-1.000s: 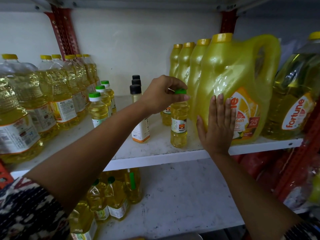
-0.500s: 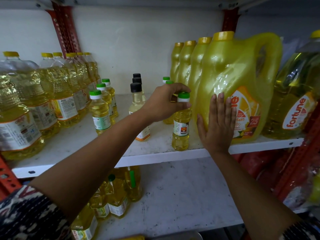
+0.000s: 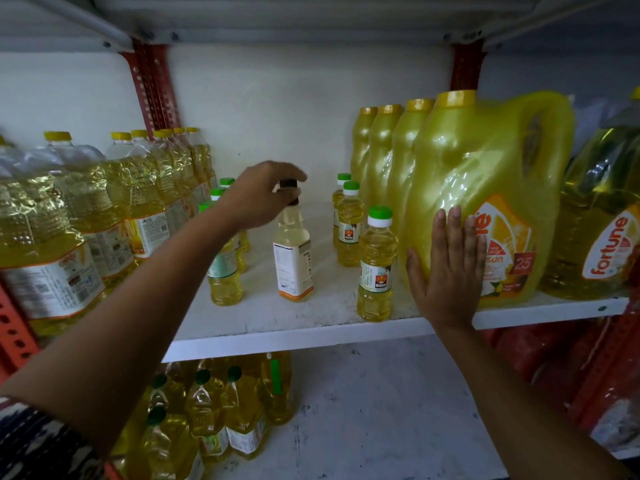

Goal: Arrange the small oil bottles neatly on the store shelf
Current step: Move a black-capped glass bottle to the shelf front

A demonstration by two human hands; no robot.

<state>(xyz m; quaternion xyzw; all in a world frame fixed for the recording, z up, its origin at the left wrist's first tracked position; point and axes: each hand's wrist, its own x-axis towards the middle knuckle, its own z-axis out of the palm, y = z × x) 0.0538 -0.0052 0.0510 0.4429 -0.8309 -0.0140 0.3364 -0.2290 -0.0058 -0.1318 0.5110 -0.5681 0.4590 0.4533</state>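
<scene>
On the white shelf [image 3: 304, 332] stand small oil bottles. A green-capped Uday bottle [image 3: 375, 268] stands upright near the front edge, with two more green-capped bottles [image 3: 349, 226] behind it in a row. A square pale bottle with a dark cap [image 3: 292, 258] stands mid-shelf. My left hand [image 3: 256, 195] hovers over its cap, fingers curled around the cap; whether they grip it is unclear. Another row of small green-capped bottles [image 3: 225, 271] stands behind my left forearm, partly hidden. My right hand [image 3: 446, 268] lies flat, fingers spread, against a large yellow jug [image 3: 485, 188].
Large clear oil bottles [image 3: 69, 230] fill the shelf's left side. Tall yellow bottles [image 3: 381, 154] line up behind the jug, and a Fortune bottle [image 3: 602, 230] stands at the right. The lower shelf holds several oil bottles [image 3: 214, 410] at left and red packs [image 3: 554, 358] at right.
My left hand let go of the green-capped Uday bottle, which now stands alone at the front, and moved left to the dark cap of the square bottle. My right hand stayed on the jug.
</scene>
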